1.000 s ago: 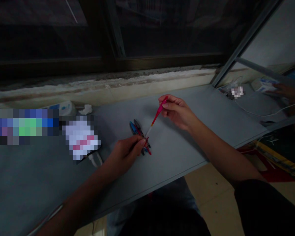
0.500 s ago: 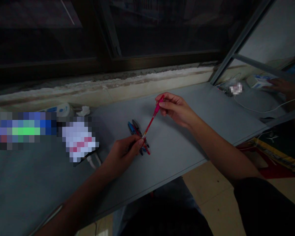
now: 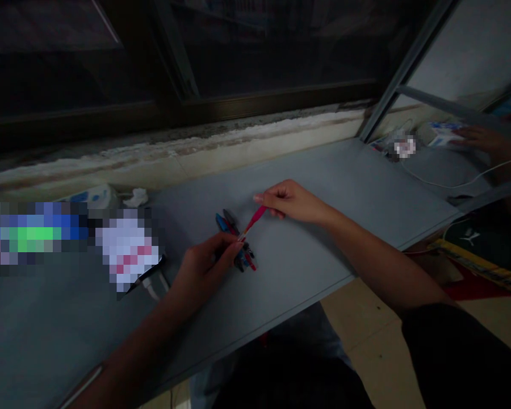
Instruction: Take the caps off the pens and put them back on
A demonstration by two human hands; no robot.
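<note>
My left hand point(image 3: 204, 264) pinches the lower end of a red pen refill point(image 3: 244, 233) between thumb and fingers, above the grey desk. My right hand point(image 3: 296, 201) grips the upper end of a pink pen barrel point(image 3: 258, 215). The barrel sits around the upper part of the refill and slants down toward my left fingertips, with a short length of refill showing between. Beneath and behind my left fingers lies a small pile of pens point(image 3: 221, 221), blue, dark and red, partly hidden by that hand.
At left, a blurred white item point(image 3: 130, 247) with a cable lies near a white power strip point(image 3: 97, 197) and crumpled tissue point(image 3: 136, 197). A metal post point(image 3: 377, 116) stands at right. Beyond it, another person's hand point(image 3: 479, 136) touches a white-and-blue box point(image 3: 443, 133).
My right hand has moved down and left, bringing the pink barrel closer to my left fingertips; less of the refill shows. My left hand keeps its pinch. The view has shifted slightly.
</note>
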